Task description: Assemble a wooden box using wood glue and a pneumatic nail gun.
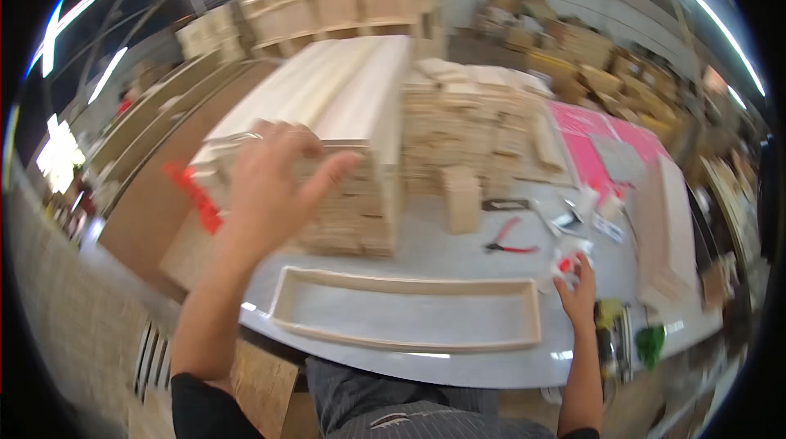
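My left hand is raised at the front end of a tall stack of pale wooden boards. Its thumb points out to the right and its fingers bend over near the top board's edge; blur hides whether they touch the wood. On the right side of the table, my right hand has thumb and fingers apart beside a small clear plastic bag with something red in it. Between my forearms lies a long, narrow rectangular wooden frame, flat on the table.
Red-handled pliers, a dark flat tool and an upright wooden block sit beyond the frame. Piled wood pieces stand behind. A pink sheet and a long board lie at right, near a green item.
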Tool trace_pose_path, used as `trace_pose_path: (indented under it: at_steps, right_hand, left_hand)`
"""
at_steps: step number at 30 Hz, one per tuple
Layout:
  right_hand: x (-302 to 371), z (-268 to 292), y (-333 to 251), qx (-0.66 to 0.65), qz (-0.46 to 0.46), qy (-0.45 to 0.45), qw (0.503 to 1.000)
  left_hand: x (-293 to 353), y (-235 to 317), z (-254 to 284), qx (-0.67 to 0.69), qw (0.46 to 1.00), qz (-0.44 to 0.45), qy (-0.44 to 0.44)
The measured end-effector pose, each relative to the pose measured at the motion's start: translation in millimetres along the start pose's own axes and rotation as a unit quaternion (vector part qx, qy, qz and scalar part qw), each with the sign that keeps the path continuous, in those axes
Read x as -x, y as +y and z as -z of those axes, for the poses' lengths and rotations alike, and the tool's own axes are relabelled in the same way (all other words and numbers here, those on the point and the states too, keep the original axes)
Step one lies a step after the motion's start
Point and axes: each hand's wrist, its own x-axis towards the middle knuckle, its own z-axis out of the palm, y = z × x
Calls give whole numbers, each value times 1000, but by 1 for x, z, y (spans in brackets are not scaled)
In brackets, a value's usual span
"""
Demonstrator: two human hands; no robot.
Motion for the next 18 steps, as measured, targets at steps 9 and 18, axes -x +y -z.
trace_pose_path:
  at_steps: [9,18]
  right_hand:
    - [-113,214,38,450,-112,195,864]
    - [-171,277,153,371,-327,14,869]
  left_hand:
    - [45,37,-21,62,995,-32,-75]
    - [75,51,5,20,984,-14,-179]
